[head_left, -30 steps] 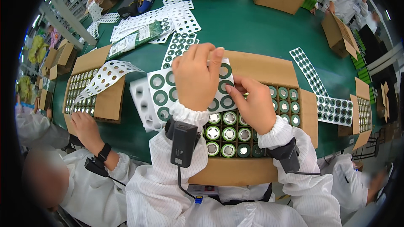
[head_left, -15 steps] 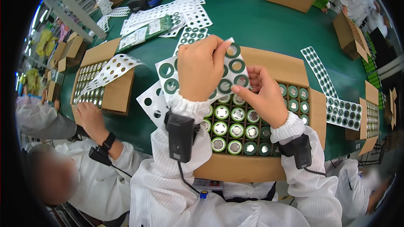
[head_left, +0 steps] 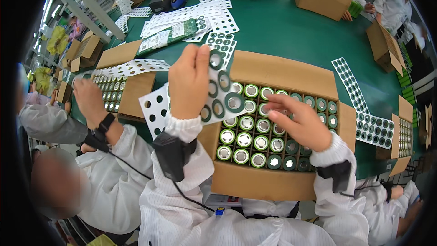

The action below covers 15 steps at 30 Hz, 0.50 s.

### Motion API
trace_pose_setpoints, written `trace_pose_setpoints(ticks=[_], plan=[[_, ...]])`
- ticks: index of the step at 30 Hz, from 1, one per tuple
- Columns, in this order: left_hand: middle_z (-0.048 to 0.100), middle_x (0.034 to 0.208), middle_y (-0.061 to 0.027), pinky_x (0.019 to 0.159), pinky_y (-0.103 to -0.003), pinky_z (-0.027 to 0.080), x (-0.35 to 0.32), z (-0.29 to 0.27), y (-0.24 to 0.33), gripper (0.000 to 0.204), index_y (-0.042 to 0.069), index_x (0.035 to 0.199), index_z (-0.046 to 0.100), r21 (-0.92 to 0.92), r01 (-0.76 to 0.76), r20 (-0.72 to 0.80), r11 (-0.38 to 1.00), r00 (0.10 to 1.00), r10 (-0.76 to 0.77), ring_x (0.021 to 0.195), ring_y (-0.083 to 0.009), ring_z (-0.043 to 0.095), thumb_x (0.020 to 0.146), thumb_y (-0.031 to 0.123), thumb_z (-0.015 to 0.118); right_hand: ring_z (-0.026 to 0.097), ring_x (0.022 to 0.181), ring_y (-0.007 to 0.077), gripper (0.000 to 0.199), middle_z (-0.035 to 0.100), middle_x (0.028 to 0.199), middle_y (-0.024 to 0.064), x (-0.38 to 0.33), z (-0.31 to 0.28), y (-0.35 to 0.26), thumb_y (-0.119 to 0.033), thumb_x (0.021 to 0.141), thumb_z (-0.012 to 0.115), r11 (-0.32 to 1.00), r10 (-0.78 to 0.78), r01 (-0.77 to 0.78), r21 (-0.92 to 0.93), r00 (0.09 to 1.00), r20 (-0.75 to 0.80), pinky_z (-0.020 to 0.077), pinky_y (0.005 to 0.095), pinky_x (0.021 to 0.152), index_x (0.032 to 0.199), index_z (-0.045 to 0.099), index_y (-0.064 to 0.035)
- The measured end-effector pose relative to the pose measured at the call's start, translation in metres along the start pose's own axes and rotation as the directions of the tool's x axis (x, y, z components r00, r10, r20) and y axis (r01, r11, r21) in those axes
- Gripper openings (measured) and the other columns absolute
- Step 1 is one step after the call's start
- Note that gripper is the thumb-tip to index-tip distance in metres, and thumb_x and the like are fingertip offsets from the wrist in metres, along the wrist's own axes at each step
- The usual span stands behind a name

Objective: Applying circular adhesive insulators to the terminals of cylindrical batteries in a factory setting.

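Note:
My left hand [head_left: 187, 84] is closed on a white sheet of dark green ring stickers [head_left: 213, 105], held tilted over the left edge of an open carton [head_left: 268, 180]. One ring sticks out at the sheet's right edge. Inside the carton, green-wrapped cylindrical battery cells [head_left: 244, 139] stand upright in a divider grid. Those on the left show bright tops; many toward the right have dark green rings on top. My right hand [head_left: 302, 123] hovers over the cells, thumb and forefinger apart; I see nothing held between them. Its other fingers are partly hidden.
A punched white sheet [head_left: 154, 109] lies left of the carton. Ring-sticker strips [head_left: 350, 84] lie to the right. Farther back are more sheets [head_left: 182, 16] and a green packet [head_left: 166, 36]. At left, a co-worker's hand [head_left: 88, 100] is beside another carton of cells [head_left: 136, 93].
My right hand has left the sheet and moved right and down over the cells. My left hand has moved left with the sheet, which is now tilted. The neighbour's punched strip has shifted.

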<state>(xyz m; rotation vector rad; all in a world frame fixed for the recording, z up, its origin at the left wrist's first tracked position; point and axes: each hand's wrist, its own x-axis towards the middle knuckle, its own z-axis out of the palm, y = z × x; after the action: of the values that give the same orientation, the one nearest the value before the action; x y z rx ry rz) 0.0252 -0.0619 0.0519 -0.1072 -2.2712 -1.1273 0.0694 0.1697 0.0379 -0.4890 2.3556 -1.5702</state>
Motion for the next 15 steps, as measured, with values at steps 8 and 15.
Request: trace_pose_setpoints(ticks=[8,15], plan=[[0.031,0.06,0.0033,0.05,-0.024,0.027,-0.07,-0.025,-0.029,0.035,-0.001,0.095,0.06,-0.038,0.258,0.23,0.965,0.942,-0.243,0.056,-0.0056,0.029,0.096,0.026,0.037,0.041,0.118,0.0359,0.04,0.043,0.127,0.0217,-0.094,-0.05,0.036,-0.013,0.083,0.059,0.787,-0.063,-0.162,-0.595,0.939,-0.339,0.0353,0.0374,0.096,0.118,0.047,0.0032],[0.032,0.061,0.0018,0.051,-0.022,0.03,-0.117,0.003,-0.046,0.041,0.0,0.122,0.051,-0.256,0.413,0.333,0.874,0.887,-0.321,0.055,-0.0058,0.032,0.097,0.027,0.033,0.03,0.13,0.0344,0.054,0.032,0.137,0.0264,-0.119,-0.032,0.065,-0.011,0.091,0.044,0.908,0.085,-0.273,-0.317,0.862,-0.5,0.0292,0.0359,0.101,0.138,0.02,0.0017]])
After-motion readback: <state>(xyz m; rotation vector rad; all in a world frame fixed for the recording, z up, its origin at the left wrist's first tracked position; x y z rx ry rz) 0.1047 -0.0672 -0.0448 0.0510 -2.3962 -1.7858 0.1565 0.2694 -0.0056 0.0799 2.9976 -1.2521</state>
